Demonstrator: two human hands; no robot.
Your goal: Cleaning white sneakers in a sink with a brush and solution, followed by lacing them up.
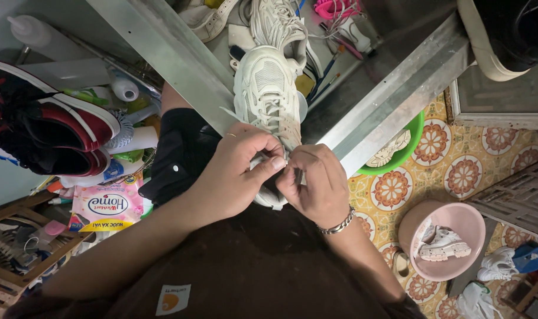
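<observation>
Cramped shoe-cleaning corner, patterned orange floor tiles below and a grey metal workbench frame crossing the view. Landmark: cream sneaker, toe pointing away, resting at the frame's corner just above the person's lap. Left hand closed, thumb and fingers pinching the sneaker's lace at the near end; right hand, steel bracelet on wrist, also closed on the lace, touching the left. Left of the sneaker: red-black-white shoe, white bottles, pink detergent pouch. Right of it: green basin with a sole inside; further right and nearer, pink basin holding a white sneaker. More pale shoes beyond it.
</observation>
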